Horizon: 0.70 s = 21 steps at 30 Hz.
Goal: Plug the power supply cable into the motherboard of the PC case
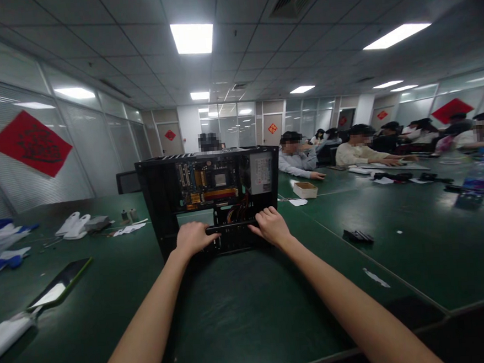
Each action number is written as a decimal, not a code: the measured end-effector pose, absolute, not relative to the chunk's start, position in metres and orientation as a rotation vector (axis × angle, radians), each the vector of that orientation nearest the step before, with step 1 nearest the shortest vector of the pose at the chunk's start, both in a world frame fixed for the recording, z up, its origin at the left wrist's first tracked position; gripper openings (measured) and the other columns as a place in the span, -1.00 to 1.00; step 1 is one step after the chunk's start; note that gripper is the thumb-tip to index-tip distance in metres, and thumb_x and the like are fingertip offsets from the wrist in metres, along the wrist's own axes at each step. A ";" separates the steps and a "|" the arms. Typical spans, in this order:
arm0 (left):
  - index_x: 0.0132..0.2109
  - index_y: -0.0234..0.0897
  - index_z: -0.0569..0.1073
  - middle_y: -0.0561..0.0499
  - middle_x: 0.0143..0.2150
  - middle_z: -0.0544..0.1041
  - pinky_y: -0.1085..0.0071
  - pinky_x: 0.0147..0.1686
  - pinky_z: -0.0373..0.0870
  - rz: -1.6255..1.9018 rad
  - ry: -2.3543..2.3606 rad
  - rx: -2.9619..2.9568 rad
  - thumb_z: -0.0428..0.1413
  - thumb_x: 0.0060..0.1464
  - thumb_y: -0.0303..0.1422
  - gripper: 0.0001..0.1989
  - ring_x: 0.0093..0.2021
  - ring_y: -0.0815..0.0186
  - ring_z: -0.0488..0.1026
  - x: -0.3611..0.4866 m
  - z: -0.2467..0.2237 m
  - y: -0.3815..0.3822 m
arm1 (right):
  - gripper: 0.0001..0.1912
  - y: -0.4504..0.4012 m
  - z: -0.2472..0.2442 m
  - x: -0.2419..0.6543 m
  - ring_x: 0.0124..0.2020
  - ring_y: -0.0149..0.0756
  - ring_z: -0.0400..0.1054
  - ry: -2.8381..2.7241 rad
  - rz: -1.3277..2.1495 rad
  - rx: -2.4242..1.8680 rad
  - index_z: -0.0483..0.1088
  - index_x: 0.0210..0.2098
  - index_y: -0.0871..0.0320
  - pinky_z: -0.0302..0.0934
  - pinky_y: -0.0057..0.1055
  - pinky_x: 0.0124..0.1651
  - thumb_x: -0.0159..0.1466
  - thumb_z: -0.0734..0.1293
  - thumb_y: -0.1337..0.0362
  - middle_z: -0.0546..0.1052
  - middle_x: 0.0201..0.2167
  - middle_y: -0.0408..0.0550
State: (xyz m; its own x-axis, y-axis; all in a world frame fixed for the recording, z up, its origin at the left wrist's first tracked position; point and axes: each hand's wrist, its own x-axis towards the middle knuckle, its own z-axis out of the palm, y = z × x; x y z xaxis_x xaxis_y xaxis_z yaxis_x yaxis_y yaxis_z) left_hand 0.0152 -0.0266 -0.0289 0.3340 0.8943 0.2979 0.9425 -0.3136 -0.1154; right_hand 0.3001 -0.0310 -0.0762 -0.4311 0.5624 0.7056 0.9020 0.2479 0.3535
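A black computer case (153,204) stands upright on the green table, its open side facing me. Inside it, the motherboard (221,180) shows in the upper middle and a silver power supply (261,172) at the upper right, with loose cables below. A dark bar (231,226) crosses the lower part of the open side. My left hand (194,237) is closed around the bar's left end, thumb pointing inward. At the right end, my right hand (272,226) grips it too, fingers curled over. What the curled fingers cover is hidden.
On the green table (251,308), a flat dark panel with a white handle (12,333) lies at left, near white plastic pieces (77,225). To the right are a small box (305,190), a black part (357,236) and a water bottle (480,176). Several people sit beyond.
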 end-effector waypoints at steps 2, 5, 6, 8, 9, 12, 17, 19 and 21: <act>-0.20 -0.22 0.64 -0.22 -0.34 0.61 0.28 -0.36 0.33 -0.287 -1.650 -2.318 -0.14 0.11 0.26 -0.28 -0.28 -0.01 0.55 0.016 -0.029 -0.028 | -0.60 -0.032 -0.076 0.298 -0.26 -0.13 0.32 -2.095 -1.029 -1.351 0.43 -0.35 0.24 0.03 -0.23 0.01 0.37 0.23 0.02 0.52 -0.38 0.10; -0.17 -0.21 0.64 -0.23 -0.32 0.61 0.27 -0.36 0.32 -0.311 -1.655 -2.296 -0.22 0.14 0.26 -0.24 -0.27 -0.01 0.55 0.016 -0.029 -0.029 | -0.59 -0.034 -0.076 0.295 -0.25 -0.10 0.33 -2.091 -1.034 -1.389 0.43 -0.32 0.25 0.03 -0.22 0.01 0.36 0.24 0.00 0.53 -0.37 0.13; -0.17 -0.21 0.65 -0.23 -0.31 0.62 0.28 -0.36 0.32 -0.315 -1.663 -2.286 -0.23 0.15 0.26 -0.23 -0.27 -0.01 0.55 0.017 -0.029 -0.029 | -0.57 -0.035 -0.076 0.293 -0.24 -0.09 0.33 -2.082 -1.036 -1.405 0.43 -0.32 0.26 0.03 -0.21 0.01 0.36 0.24 -0.02 0.53 -0.36 0.14; -0.16 -0.21 0.65 -0.24 -0.30 0.62 0.29 -0.36 0.31 -0.312 -1.681 -2.275 -0.22 0.14 0.26 -0.23 -0.27 0.00 0.55 0.018 -0.030 -0.030 | -0.55 -0.036 -0.076 0.290 -0.25 -0.08 0.34 -2.064 -1.030 -1.440 0.44 -0.32 0.27 0.03 -0.21 0.01 0.36 0.24 -0.03 0.53 -0.36 0.16; -0.17 -0.21 0.64 -0.24 -0.30 0.62 0.29 -0.36 0.31 -0.309 -1.685 -2.273 -0.22 0.14 0.26 -0.23 -0.27 0.01 0.55 0.019 -0.030 -0.030 | -0.54 -0.036 -0.075 0.288 -0.25 -0.08 0.35 -2.059 -1.024 -1.459 0.44 -0.33 0.27 0.03 -0.21 0.00 0.36 0.23 -0.04 0.53 -0.37 0.16; -0.20 -0.19 0.64 -0.21 -0.33 0.61 0.30 -0.39 0.30 -0.302 -1.686 -2.273 -0.23 0.13 0.27 -0.24 -0.30 0.03 0.55 0.020 -0.030 -0.030 | -0.52 -0.036 -0.072 0.286 -0.29 -0.09 0.36 -2.075 -1.003 -1.503 0.44 -0.35 0.27 0.01 -0.21 -0.05 0.37 0.22 -0.05 0.54 -0.41 0.17; -0.21 -0.25 0.61 -0.23 -0.33 0.61 0.32 -0.38 0.30 -0.192 -1.540 -2.302 -0.23 0.17 0.23 -0.26 -0.30 0.04 0.55 0.009 -0.028 -0.024 | -0.52 -0.033 -0.070 0.293 -0.36 -0.14 0.36 -2.145 -1.002 -1.455 0.43 -0.36 0.25 -0.02 -0.24 -0.12 0.39 0.19 -0.05 0.54 -0.43 0.13; -0.19 -0.27 0.58 -0.22 -0.34 0.61 0.33 -0.40 0.29 -0.129 -1.435 -2.342 -0.23 0.22 0.17 -0.30 -0.32 0.04 0.55 0.003 -0.028 -0.021 | -0.54 -0.031 -0.072 0.298 -0.36 -0.16 0.35 -2.172 -1.012 -1.400 0.42 -0.35 0.24 -0.03 -0.25 -0.12 0.39 0.19 -0.03 0.54 -0.43 0.10; -0.19 -0.26 0.57 -0.20 -0.34 0.61 0.34 -0.43 0.26 -0.147 -1.402 -2.341 -0.25 0.24 0.16 -0.31 -0.35 0.05 0.55 0.000 -0.031 -0.019 | -0.56 -0.028 -0.075 0.300 -0.36 -0.17 0.34 -2.168 -1.024 -1.356 0.41 -0.36 0.23 -0.04 -0.25 -0.13 0.40 0.18 -0.01 0.53 -0.43 0.08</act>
